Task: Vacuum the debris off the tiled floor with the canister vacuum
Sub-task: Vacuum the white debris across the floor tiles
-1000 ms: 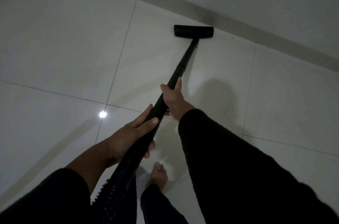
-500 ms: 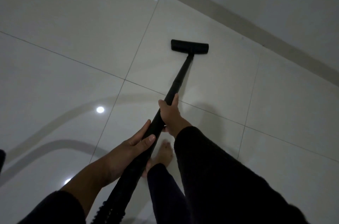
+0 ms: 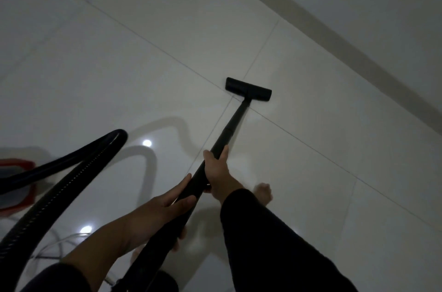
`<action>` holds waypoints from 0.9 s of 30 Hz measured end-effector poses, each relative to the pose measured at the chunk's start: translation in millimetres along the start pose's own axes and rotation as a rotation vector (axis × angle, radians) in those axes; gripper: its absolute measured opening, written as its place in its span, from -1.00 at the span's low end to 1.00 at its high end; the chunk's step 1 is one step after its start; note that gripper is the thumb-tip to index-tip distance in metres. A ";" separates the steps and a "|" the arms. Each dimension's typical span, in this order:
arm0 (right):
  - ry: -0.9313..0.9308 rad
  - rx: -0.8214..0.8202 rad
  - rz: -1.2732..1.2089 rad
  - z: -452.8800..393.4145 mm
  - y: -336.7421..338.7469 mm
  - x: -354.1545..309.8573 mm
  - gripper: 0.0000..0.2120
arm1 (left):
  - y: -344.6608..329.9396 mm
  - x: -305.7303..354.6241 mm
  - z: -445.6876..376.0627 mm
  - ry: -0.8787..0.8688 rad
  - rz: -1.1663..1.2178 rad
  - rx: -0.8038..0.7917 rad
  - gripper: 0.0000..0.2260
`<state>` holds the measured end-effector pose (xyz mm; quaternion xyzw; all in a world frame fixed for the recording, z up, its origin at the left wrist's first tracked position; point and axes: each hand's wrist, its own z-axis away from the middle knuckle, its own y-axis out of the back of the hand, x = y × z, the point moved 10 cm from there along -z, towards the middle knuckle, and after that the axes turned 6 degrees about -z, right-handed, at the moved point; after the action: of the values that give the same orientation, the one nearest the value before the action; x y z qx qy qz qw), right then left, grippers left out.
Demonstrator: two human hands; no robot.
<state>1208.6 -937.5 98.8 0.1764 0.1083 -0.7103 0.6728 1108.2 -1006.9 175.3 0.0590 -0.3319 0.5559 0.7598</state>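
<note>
We hold the long black vacuum tube (image 3: 224,135) tight with our left hand (image 3: 165,210) and right hand (image 3: 218,173), its flat black head (image 3: 248,89) on the shiny white tiled floor (image 3: 143,52).

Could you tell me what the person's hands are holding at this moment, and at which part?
Both hold the vacuum wand: right hand around the mid tube, left hand lower, nearer the hose.

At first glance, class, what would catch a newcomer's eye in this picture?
The long black vacuum pipe runs up the middle, gripped by the right hand and, lower down, the left hand. Its floor head sits on a tile joint of the glossy pale floor. At left, the ribbed black hose loops toward a red-edged canister.
</note>
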 end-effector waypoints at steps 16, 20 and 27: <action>0.484 -0.129 0.941 0.0 -161.8 -61.4 -0.38 | 142.9 -16.1 43.8 -0.073 0.098 0.114 -0.21; 0.735 -0.388 1.296 -18.9 -224.4 -113.6 -0.50 | 200.3 20.6 33.8 -0.025 -0.004 0.025 -0.04; 0.793 -0.674 1.304 -37.6 -316.9 -206.0 -0.62 | 322.0 109.0 48.2 0.103 -0.369 -0.022 0.00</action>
<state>904.2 -711.1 119.6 0.2298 0.4200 0.0071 0.8779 820.1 -820.5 184.7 0.0821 -0.2820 0.4055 0.8656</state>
